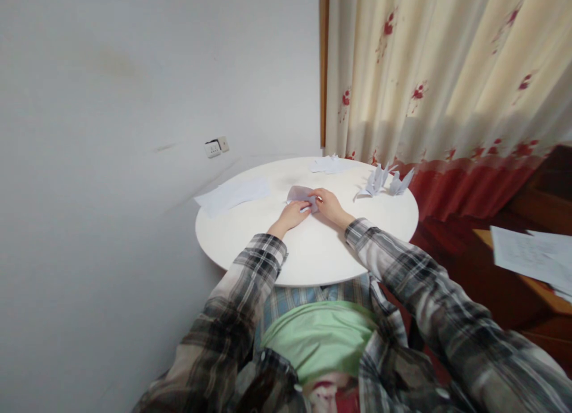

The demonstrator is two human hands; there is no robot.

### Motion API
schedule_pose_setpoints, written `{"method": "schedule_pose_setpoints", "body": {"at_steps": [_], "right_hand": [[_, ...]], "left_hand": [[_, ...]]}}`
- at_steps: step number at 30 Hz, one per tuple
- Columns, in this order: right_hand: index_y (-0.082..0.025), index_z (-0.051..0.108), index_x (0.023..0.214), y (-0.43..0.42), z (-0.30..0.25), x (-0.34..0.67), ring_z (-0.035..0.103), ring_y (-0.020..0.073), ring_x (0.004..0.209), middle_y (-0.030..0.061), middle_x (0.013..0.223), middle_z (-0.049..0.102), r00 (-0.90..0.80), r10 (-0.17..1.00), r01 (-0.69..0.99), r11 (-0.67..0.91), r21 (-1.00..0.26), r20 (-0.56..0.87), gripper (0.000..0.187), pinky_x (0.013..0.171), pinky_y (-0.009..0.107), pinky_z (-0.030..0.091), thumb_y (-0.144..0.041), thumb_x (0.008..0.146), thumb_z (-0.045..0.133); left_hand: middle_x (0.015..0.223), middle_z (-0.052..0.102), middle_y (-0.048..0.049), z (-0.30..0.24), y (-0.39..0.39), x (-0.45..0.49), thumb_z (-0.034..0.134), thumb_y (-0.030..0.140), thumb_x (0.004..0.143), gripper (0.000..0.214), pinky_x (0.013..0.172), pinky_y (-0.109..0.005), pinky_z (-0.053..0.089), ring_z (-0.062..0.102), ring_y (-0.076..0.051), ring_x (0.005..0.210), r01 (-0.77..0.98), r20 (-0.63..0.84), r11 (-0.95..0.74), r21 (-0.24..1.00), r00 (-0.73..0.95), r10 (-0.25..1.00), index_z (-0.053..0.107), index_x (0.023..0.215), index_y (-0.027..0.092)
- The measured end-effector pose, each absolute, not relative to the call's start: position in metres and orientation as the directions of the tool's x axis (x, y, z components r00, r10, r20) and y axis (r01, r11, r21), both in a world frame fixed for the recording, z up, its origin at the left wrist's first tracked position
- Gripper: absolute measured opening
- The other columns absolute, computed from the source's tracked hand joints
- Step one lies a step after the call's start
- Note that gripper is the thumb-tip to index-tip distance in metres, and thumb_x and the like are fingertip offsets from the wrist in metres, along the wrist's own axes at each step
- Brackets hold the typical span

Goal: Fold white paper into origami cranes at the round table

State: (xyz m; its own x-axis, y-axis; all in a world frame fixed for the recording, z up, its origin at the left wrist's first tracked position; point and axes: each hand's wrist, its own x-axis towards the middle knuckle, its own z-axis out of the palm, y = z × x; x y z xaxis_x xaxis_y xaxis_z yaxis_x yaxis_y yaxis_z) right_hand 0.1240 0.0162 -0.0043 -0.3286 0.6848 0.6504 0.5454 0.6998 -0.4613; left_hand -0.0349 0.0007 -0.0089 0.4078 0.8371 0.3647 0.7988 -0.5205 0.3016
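Observation:
A small folded sheet of paper (298,193) is between my two hands over the middle of the round white table. My left hand (294,214) is closed on its near left part, with the fingers pointing right. On the right side, my right hand (328,203) pinches the paper's edge between thumb and fingers. The fingers of both hands almost meet, and they cover part of the folds.
Folded paper cranes (378,180) stand at the table's right side. Flat white sheets (235,195) lie at the left, and more paper (328,164) lies at the back. Beyond the white tabletop (313,258) are a wall, a curtain (424,73) and papers (527,252) on wooden furniture.

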Motion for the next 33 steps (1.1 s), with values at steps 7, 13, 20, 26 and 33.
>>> {"method": "schedule_pose_setpoints", "body": {"at_steps": [7,13,20,26,33], "right_hand": [[-0.016,0.066,0.095,0.0141,-0.0025,0.1241,0.056,0.0172,0.096,0.0068,0.099,0.064,-0.325,0.696,0.551,0.690,-0.470,0.641,0.039,0.090,0.031,0.042,0.001,0.070,0.041],[-0.016,0.066,0.095,0.0132,-0.0014,0.1244,0.055,0.0170,0.097,0.0068,0.100,0.064,-0.324,0.704,0.551,0.684,-0.479,0.632,0.040,0.091,0.031,0.041,0.001,0.069,0.041],[-0.017,0.065,0.095,0.0117,-0.0008,0.1249,0.055,0.0162,0.095,0.0059,0.098,0.062,-0.317,0.710,0.537,0.681,-0.497,0.629,0.038,0.089,0.030,0.041,0.000,0.071,0.041],[-0.017,0.066,0.092,0.0102,0.0010,0.1246,0.055,0.0165,0.094,0.0057,0.097,0.063,-0.327,0.716,0.547,0.676,-0.494,0.617,0.037,0.089,0.030,0.041,0.000,0.071,0.042],[-0.017,0.066,0.092,0.0102,0.0015,0.1240,0.055,0.0164,0.096,0.0058,0.098,0.063,-0.320,0.726,0.558,0.664,-0.497,0.609,0.037,0.090,0.030,0.040,0.001,0.070,0.041]], "left_hand": [[0.115,0.065,-0.0060,-0.0048,-0.0036,-0.0335,0.049,0.027,0.082,0.032,0.100,-0.035,0.039,0.058,-0.020,0.105,0.788,0.365,-0.532,0.310,0.418,0.832,0.065,0.109,0.018],[0.115,0.064,-0.0052,-0.0017,-0.0070,-0.0323,0.049,0.028,0.083,0.031,0.100,-0.034,0.038,0.057,-0.019,0.106,0.783,0.355,-0.544,0.301,0.437,0.826,0.065,0.109,0.018],[0.114,0.065,-0.0056,-0.0022,-0.0067,-0.0326,0.049,0.027,0.083,0.031,0.101,-0.034,0.037,0.057,-0.019,0.106,0.784,0.362,-0.547,0.293,0.438,0.823,0.065,0.108,0.017],[0.117,0.063,-0.0064,-0.0031,-0.0050,-0.0328,0.048,0.027,0.083,0.033,0.101,-0.035,0.037,0.056,-0.020,0.109,0.801,0.347,-0.532,0.274,0.433,0.832,0.064,0.110,0.017],[0.117,0.063,-0.0067,-0.0045,-0.0036,-0.0333,0.048,0.028,0.084,0.034,0.101,-0.035,0.037,0.056,-0.020,0.108,0.798,0.350,-0.537,0.272,0.438,0.828,0.063,0.111,0.017]]}}
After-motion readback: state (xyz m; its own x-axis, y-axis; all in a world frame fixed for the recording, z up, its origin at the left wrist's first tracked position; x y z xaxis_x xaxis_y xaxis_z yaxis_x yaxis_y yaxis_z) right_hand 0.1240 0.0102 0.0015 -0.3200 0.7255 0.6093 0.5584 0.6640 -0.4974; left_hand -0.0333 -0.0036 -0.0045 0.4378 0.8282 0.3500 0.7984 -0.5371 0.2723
